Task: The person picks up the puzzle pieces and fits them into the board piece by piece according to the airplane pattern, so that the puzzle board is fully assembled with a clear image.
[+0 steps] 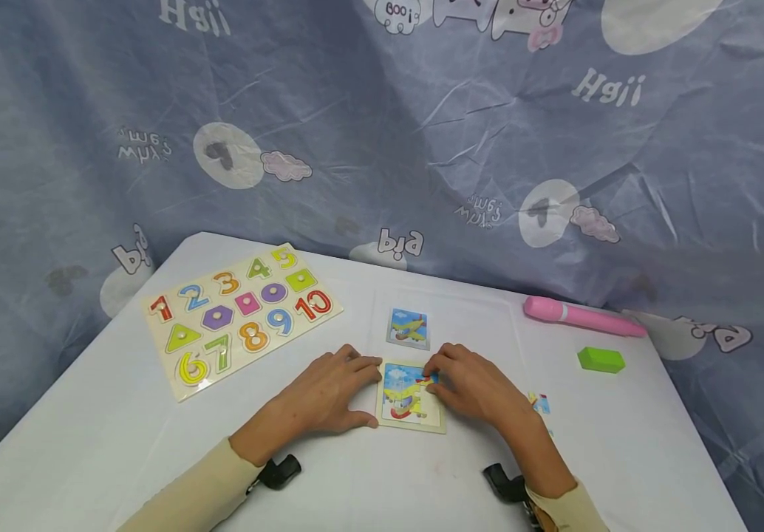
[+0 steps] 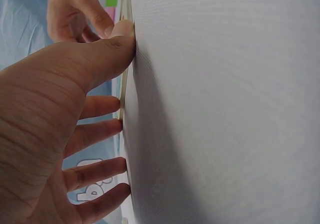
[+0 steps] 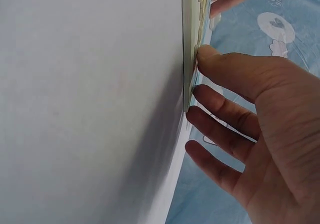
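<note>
A small wooden jigsaw board (image 1: 411, 426) with an airplane picture lies in front of me. Bare cream base shows at its lower right. My left hand (image 1: 329, 391) steadies the left side, its thumb (image 2: 122, 38) and extended fingers touching the edge. At the upper right of the picture, my right hand (image 1: 471, 384) pinches a puzzle piece (image 1: 424, 380) between thumb and forefinger, low against the board. The fingers partly cover that piece. In the right wrist view the thumb (image 3: 215, 58) meets the board's face. Just behind lies a matching airplane picture card (image 1: 408, 328).
Loose puzzle pieces (image 1: 541, 403) lie beside my right wrist, partly hidden by it. A number-and-shape peg board (image 1: 239, 321) is at the left. Toward the right back are a pink pen-like stick (image 1: 584, 316) and a green block (image 1: 601, 360). A patterned cloth (image 1: 382, 148) hangs behind the white table.
</note>
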Motion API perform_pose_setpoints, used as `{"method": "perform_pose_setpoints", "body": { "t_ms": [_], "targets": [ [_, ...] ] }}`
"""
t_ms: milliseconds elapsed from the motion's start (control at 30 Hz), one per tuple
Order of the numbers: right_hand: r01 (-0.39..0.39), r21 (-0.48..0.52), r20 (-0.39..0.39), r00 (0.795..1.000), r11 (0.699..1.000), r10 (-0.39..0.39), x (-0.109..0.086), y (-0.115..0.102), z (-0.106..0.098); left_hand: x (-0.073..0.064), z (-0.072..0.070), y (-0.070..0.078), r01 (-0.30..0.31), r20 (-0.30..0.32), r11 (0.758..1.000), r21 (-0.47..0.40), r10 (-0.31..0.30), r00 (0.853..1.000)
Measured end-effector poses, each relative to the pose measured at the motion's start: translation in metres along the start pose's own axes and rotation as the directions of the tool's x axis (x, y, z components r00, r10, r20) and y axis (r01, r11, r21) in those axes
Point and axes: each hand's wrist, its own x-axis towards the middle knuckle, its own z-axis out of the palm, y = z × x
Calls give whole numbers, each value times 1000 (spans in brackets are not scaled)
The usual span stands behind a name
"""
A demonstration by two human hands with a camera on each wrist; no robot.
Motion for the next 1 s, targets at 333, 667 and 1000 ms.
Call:
{"method": "perform_pose_setpoints", "body": {
  "t_ms": [333, 667, 1000],
  "targets": [
    [-15, 0, 4, 1000, 1000, 15, -4, 1, -7, 1, 0, 1, 6, 10, 1000, -10, -6, 1000],
    [-47, -28, -2, 999, 998, 47, -18, 10, -15, 1, 1, 2, 0, 5, 1000, -11, 0, 1000],
    [-80, -61, -14, 997, 995, 79, -38, 24, -19, 1, 0, 0, -14, -13, 1000, -3, 14, 1000]
  ]
}}
